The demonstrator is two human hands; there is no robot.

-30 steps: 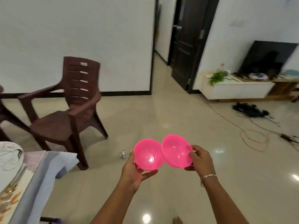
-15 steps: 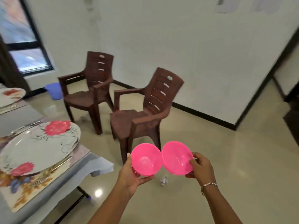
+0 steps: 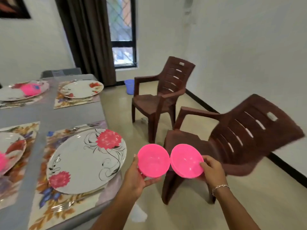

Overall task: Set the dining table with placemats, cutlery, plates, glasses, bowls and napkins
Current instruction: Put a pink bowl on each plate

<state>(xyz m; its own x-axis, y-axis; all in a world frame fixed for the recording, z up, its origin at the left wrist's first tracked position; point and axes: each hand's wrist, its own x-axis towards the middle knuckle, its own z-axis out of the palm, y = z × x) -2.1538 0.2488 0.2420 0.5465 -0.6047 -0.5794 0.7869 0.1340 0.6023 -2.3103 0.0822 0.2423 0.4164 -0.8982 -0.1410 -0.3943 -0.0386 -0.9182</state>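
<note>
While you stand at the corner of the table (image 3: 49, 113), each of your hands grips 1 pink plastic bowl. Your left hand (image 3: 134, 178) pinches the left bowl (image 3: 153, 161), thumb on its rim and fingers curled beneath. Your right hand (image 3: 211, 168) pinches the right bowl (image 3: 186, 161) the same way, thumb over the rim. The 2 bowls touch rim to rim and tilt their glossy hollows toward you, showing only smooth pink plastic. You hold them over the floor (image 3: 249, 205), just beside the table's edge and in front of the near chair (image 3: 232, 143).

On the table, the near plate (image 3: 86, 161) is round and white with pink flowers and black curling lines. It lies on a floral placemat (image 3: 54, 205), with blurred cutlery (image 3: 84, 127) beside it. A far plate (image 3: 81, 88) rests on its own placemat. The far left plate (image 3: 10, 93) carries another pink bowl (image 3: 31, 88); blur hides which way up it sits. A 4th plate (image 3: 11, 146) is cut off at the left edge.

The table is covered in plain grey. The floor is pale, polished tile. 2 brown slatted plastic chairs stand apart from the table, the far chair (image 3: 162, 97) near a small blue bucket (image 3: 129, 86). A dark curtain (image 3: 86, 35) hangs beside the window (image 3: 123, 30).
</note>
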